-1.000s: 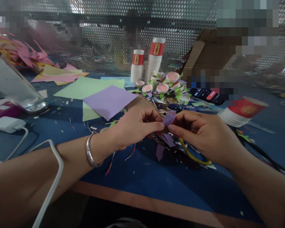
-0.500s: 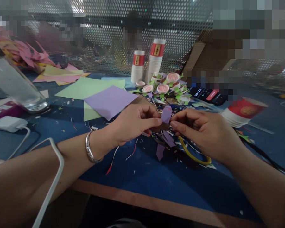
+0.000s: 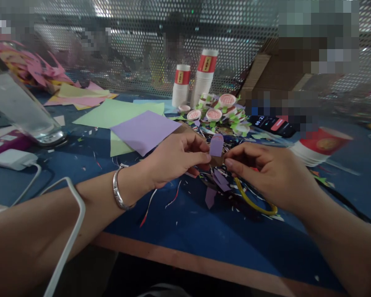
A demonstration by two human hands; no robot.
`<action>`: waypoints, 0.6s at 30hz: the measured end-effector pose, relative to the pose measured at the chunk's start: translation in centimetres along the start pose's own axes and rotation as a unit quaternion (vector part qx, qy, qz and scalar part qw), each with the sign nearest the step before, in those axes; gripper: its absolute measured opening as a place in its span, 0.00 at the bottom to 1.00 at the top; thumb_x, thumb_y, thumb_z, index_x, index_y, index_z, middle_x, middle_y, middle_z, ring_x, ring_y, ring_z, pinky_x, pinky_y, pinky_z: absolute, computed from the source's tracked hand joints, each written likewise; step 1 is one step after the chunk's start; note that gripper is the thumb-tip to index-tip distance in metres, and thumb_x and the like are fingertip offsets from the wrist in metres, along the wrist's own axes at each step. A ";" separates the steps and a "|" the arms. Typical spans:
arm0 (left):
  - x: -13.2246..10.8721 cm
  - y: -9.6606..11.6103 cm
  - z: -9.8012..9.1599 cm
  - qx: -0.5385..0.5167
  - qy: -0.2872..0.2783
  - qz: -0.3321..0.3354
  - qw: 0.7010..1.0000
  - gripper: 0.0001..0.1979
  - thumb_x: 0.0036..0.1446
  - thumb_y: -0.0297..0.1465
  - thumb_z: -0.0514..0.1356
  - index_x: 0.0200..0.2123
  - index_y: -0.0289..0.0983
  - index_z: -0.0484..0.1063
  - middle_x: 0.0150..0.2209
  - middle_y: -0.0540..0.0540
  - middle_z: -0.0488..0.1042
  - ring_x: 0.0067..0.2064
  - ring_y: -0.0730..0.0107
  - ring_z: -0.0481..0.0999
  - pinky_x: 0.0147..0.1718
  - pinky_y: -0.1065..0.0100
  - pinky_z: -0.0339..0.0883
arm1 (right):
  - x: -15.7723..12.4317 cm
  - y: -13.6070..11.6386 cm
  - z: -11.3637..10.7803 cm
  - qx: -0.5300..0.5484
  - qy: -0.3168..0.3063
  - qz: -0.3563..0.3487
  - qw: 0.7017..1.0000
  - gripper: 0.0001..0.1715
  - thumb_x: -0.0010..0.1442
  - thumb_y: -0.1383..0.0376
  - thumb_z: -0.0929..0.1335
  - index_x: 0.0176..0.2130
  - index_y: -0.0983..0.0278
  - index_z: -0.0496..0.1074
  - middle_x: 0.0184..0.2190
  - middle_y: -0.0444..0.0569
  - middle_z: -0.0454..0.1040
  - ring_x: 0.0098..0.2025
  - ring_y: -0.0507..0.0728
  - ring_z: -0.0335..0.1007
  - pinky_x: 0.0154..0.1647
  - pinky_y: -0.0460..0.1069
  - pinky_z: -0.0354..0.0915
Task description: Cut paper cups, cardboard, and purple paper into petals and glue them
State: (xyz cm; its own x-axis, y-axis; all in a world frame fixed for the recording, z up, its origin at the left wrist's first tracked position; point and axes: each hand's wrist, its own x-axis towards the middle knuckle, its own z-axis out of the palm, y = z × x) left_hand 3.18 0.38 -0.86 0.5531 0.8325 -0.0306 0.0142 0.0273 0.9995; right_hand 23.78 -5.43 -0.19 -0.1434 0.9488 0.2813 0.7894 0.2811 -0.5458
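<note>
Between my hands stands a small purple paper piece (image 3: 216,147) with a rounded top. My left hand (image 3: 181,159), a silver bangle at its wrist, is closed in a pinch on the piece's left side. Close to its right, my right hand (image 3: 256,169) has thumb and index finger pressed together. A narrow gap parts those fingertips from the purple piece, and whatever they hold is too small to make out. Beneath the hands lie purple paper strips (image 3: 221,180) among shredded scraps, with a yellow loop (image 3: 253,205) beside them.
Purple (image 3: 145,130) and green paper sheets (image 3: 120,109) lie left of centre. Behind are stacked paper cups (image 3: 205,78) and a heap of cup bottoms with green tabs (image 3: 214,114). A phone (image 3: 276,123) and tilted red-and-white cups (image 3: 323,144) are rightward; a glass (image 3: 27,103) and white cable (image 3: 71,239) leftward.
My right fingertips have drawn slightly away to the right from the purple piece. The piece now faces me more squarely, while my left hand stays at its side.
</note>
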 end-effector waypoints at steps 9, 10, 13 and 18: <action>0.3 0.1 -0.1 -0.026 0.080 0.020 0.996 0.04 0.55 0.24 0.65 0.33 0.35 0.72 0.31 0.50 0.75 0.32 0.76 0.75 0.29 0.73 0.67 | -0.5 -0.5 0.1 -0.016 -0.123 -0.085 0.989 0.08 0.64 0.64 0.67 0.37 0.60 0.78 0.31 0.44 0.80 0.30 0.54 0.75 0.32 0.48 0.67; 0.4 0.1 -0.2 -0.036 0.088 0.027 0.995 0.04 0.55 0.24 0.65 0.32 0.35 0.71 0.30 0.50 0.74 0.31 0.77 0.74 0.30 0.73 0.66 | -0.5 -0.5 0.2 -0.019 -0.126 -0.103 0.986 0.08 0.64 0.64 0.67 0.38 0.60 0.78 0.32 0.45 0.80 0.32 0.54 0.75 0.33 0.49 0.67; 0.5 0.1 -0.1 -0.072 0.099 0.034 0.992 0.06 0.55 0.24 0.65 0.30 0.35 0.70 0.28 0.51 0.72 0.31 0.77 0.73 0.31 0.72 0.65 | -0.6 -0.6 0.3 -0.021 -0.154 -0.155 0.976 0.10 0.64 0.68 0.66 0.37 0.60 0.79 0.36 0.47 0.81 0.39 0.56 0.76 0.41 0.51 0.69; 0.5 0.3 0.1 -0.102 0.104 0.024 0.989 0.07 0.55 0.22 0.65 0.29 0.35 0.68 0.27 0.52 0.72 0.30 0.76 0.75 0.32 0.71 0.65 | -0.5 -0.4 -0.2 -0.038 -0.168 -0.180 0.968 0.11 0.66 0.67 0.65 0.38 0.61 0.79 0.38 0.50 0.80 0.42 0.59 0.77 0.46 0.53 0.69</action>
State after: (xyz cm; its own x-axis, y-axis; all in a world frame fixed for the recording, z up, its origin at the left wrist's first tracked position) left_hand 3.59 0.74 -0.54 0.3650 0.9310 -0.0043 -0.1887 0.0785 0.9789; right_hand 23.63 -6.08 0.00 -0.5940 0.7877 0.1632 0.6916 0.6037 -0.3965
